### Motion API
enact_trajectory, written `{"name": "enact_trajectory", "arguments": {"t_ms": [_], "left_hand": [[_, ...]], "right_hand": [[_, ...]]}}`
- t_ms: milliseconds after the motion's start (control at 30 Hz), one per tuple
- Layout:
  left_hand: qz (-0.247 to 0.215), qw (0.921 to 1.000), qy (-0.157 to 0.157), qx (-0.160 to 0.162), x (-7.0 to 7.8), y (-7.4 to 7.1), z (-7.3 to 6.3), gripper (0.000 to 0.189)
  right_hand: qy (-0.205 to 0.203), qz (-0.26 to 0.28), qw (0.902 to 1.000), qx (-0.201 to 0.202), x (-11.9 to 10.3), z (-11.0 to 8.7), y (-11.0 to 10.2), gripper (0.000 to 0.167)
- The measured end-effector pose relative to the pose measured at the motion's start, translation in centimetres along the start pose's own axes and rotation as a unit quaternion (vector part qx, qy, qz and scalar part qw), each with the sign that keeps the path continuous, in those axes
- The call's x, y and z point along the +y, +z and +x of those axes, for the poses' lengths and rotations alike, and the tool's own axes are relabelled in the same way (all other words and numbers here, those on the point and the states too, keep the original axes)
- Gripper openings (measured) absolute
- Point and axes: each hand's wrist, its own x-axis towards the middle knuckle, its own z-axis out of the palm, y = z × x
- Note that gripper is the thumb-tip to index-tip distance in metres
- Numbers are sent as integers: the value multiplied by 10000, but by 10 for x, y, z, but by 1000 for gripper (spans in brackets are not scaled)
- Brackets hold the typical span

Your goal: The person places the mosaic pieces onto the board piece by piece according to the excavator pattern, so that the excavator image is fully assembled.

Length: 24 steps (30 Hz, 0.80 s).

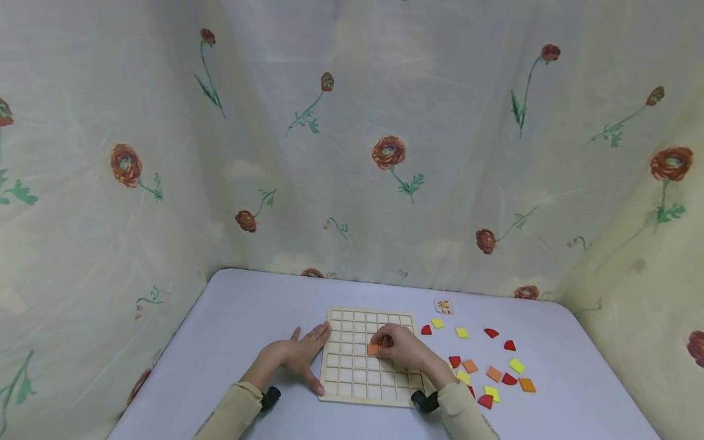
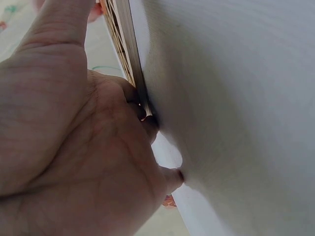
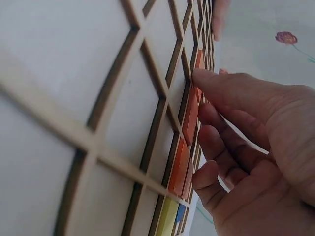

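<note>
A pale wooden grid board (image 1: 346, 374) lies on the table, its cells framed by thin raised strips. With thumb and fingers my right hand (image 1: 407, 349) pinches an orange square tile (image 1: 373, 349) over the board's middle. The right wrist view shows an orange tile (image 3: 178, 167), a red-orange piece (image 3: 190, 118), a yellow piece (image 3: 166, 219) and a blue piece (image 3: 180, 213) in the board, partly hidden from the head view by that hand. My left hand (image 1: 301, 355) rests spread at the board's left side, fingertips touching its edge and thumb at the near corner.
Right of the board lie scattered loose pieces: yellow squares (image 1: 462, 332), orange squares (image 1: 527, 385) and red quarter-round pieces (image 1: 509, 345). A small picture card (image 1: 443, 307) lies behind them. Flowered curtains (image 1: 352, 244) surround the white table (image 1: 264, 305) at the back and sides.
</note>
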Motion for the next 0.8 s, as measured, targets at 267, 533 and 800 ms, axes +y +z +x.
{"name": "enact_trajectory", "arguments": {"t_ms": [267,533,800], "left_hand": [[-53,10000,-37,-29,1,-1,-1,131],[18,10000,10,8,3,-3,-2,130],[-32,10000,10,-65,-1,-2,1,131]], "right_hand": [[890,248,9950,392,7,-28,-25,30],[2324,-66,9706,628,40,-71,-61,41],[3080,-359,9477,757,78,-105,-79,44]]}}
